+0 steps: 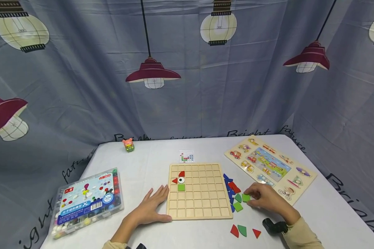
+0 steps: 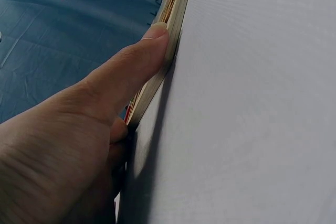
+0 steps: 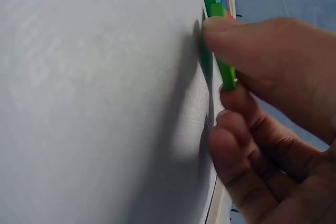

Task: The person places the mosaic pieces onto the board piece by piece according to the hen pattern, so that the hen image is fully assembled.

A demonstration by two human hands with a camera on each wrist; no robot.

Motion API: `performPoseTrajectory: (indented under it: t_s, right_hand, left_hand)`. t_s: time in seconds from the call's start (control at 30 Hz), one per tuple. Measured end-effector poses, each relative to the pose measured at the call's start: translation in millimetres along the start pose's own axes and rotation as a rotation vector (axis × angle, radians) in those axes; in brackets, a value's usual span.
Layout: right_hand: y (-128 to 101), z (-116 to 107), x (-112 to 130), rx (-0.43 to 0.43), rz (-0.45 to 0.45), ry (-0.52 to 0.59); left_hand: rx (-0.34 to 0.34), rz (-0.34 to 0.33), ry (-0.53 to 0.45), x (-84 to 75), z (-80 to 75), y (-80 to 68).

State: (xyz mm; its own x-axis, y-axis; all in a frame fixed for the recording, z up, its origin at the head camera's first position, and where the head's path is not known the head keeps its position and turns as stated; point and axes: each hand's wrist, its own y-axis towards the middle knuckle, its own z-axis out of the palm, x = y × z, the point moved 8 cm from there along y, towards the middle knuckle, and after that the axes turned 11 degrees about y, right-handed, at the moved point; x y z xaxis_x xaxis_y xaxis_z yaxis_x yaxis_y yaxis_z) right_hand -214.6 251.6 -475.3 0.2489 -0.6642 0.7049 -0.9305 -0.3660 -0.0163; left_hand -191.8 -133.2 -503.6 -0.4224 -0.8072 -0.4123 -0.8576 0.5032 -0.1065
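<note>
Pale matt wooden grid board [image 1: 199,191], glossy plastic bead box [image 1: 87,200], white cloth table [image 1: 156,152]

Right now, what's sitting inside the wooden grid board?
In the wooden grid board, near its upper-left corner, sit four tiles: a red quarter-round piece, a red triangle, a white eye tile and a green square. The other cells show bare wood; nothing covers them.

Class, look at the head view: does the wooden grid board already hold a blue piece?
No, the wooden grid board holds only red, white and green pieces.

Green tile [image 3: 227,73] mostly covered by pinching fingers [image 3: 247,45]; pattern card [image 1: 186,156] too small to read; wooden board [image 2: 176,11] seen only edge-on, cut off at top
</note>
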Motion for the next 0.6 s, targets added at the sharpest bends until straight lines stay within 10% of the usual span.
performPoseTrajectory:
  t_s: [0.6]
  right_hand:
    - [24, 1, 36, 0.003, -0.135, 0.015]
  left_hand:
    - [-0.005, 0.001, -0.002, -0.2, -0.2, -0.5]
